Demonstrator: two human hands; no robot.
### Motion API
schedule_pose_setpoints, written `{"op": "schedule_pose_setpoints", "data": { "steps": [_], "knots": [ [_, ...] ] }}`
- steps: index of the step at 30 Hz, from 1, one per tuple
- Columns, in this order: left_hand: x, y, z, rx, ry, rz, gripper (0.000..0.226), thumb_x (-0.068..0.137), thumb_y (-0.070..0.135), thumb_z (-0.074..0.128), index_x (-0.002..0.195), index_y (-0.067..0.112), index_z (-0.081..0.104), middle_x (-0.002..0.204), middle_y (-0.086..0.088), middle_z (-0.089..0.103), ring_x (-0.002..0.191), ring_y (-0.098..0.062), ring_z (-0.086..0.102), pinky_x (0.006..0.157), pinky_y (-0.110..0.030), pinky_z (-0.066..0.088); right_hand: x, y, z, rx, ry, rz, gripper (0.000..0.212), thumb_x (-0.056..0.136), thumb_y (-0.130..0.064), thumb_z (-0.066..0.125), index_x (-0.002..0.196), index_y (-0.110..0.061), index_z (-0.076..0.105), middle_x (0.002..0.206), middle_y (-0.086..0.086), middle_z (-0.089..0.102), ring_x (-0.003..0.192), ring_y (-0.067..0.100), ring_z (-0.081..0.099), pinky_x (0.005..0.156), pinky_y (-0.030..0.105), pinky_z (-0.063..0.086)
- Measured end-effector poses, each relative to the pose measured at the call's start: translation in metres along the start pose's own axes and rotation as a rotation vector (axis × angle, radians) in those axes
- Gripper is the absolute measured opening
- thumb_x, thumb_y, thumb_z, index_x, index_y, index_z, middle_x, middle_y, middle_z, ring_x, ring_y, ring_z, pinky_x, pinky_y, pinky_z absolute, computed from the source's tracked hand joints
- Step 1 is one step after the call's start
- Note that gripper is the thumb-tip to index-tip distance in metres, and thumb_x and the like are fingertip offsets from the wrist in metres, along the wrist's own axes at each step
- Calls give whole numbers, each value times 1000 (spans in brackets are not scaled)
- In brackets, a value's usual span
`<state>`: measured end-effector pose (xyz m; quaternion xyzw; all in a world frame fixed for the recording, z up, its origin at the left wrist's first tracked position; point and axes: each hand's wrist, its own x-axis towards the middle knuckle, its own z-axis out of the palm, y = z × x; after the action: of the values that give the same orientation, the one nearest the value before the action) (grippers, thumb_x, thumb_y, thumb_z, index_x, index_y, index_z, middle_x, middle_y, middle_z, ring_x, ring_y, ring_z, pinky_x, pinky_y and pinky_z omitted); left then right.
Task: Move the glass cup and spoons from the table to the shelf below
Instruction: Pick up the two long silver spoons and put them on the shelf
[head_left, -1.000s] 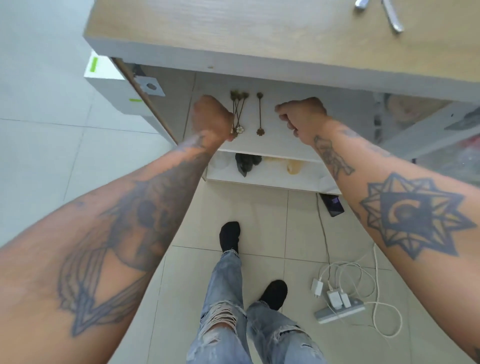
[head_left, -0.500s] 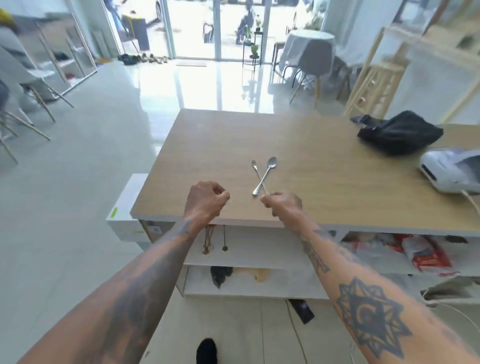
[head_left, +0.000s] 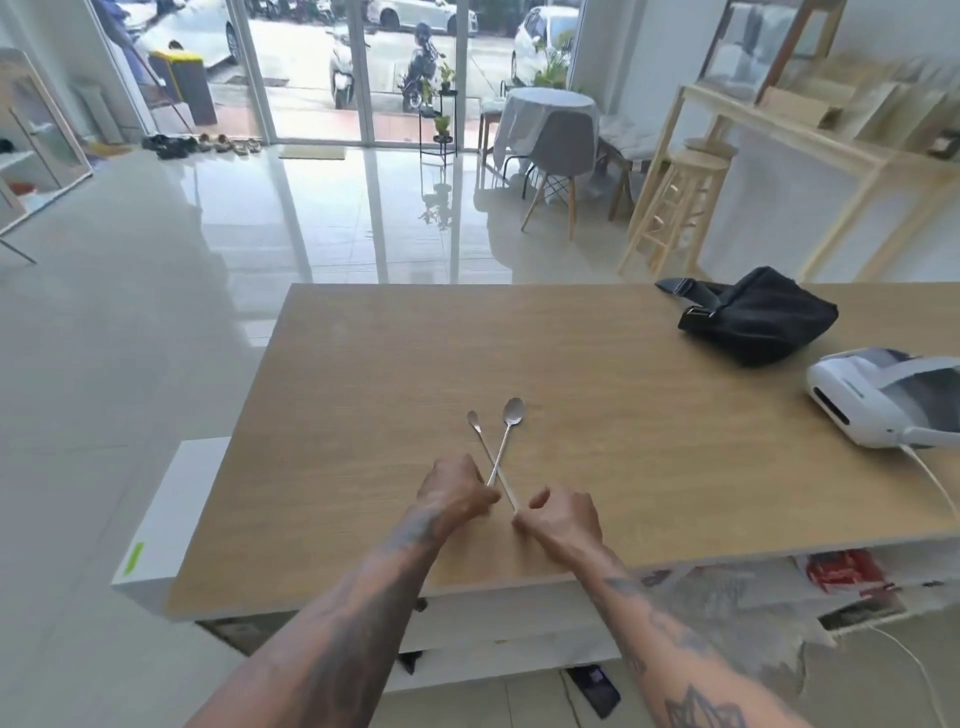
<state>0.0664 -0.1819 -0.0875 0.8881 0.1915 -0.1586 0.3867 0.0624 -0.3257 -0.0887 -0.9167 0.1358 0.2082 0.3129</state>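
Note:
Two long silver spoons lie crossed on the wooden table (head_left: 363, 415). The larger spoon (head_left: 514, 411) runs down-left, and my left hand (head_left: 457, 493) is closed on its handle end. The smaller spoon (head_left: 472, 419) runs down-right to my right hand (head_left: 558, 519), whose fingertips pinch its handle end. Both spoon bowls rest on the table top. The white shelf (head_left: 493, 618) shows under the table's near edge, partly hidden by my forearms. No glass cup is in view.
A black bag (head_left: 758, 317) and a white device (head_left: 883, 400) with a cable sit at the table's right. A white box (head_left: 171, 519) stands by the left corner. A phone (head_left: 597, 686) lies on the floor below.
The view has lifted from the shelf to the table top. Both hands left the shelf, rose over the table edge and closed on the handle ends of the two spoons.

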Motion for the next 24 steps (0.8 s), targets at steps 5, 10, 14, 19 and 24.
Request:
{"op": "schedule_pose_setpoints", "data": {
  "steps": [5,10,14,19,24],
  "knots": [
    [23,4,8,127,-31,-31,20,71,18,70,88,7,74,96,-13,75,94,-29,72,73,-32,56,19,-16,9,-207,83,25,33,82,-15,59,112,-13,73,120,10,69,115,29,64,85,27,52],
    [29,7,1,-22,-88,-91,6,70,13,72,68,10,68,63,-4,67,53,-14,64,40,-17,43,25,-18,4,-190,-27,76,36,81,-13,55,111,-5,72,116,15,71,108,30,68,87,31,57],
    [23,-2,-9,-196,-191,-101,8,77,10,75,73,4,70,56,-6,60,42,-12,56,42,-21,44,21,-15,-1,-111,-114,81,32,78,-8,51,98,0,75,99,16,75,86,29,74,74,34,62],
    [-1,-6,-37,-667,-327,-89,10,85,1,73,88,-5,66,73,-11,63,59,-17,67,54,-19,54,15,-6,-14,343,-164,141,15,78,7,54,83,0,65,75,15,59,55,21,55,48,27,45],
    [-39,-1,-69,-769,-202,73,13,91,6,69,102,-1,68,78,-7,61,64,-12,67,58,-16,53,-5,-14,-51,491,-122,-55,22,80,10,53,68,-6,60,61,10,50,47,18,46,42,25,40]
  ]
}}
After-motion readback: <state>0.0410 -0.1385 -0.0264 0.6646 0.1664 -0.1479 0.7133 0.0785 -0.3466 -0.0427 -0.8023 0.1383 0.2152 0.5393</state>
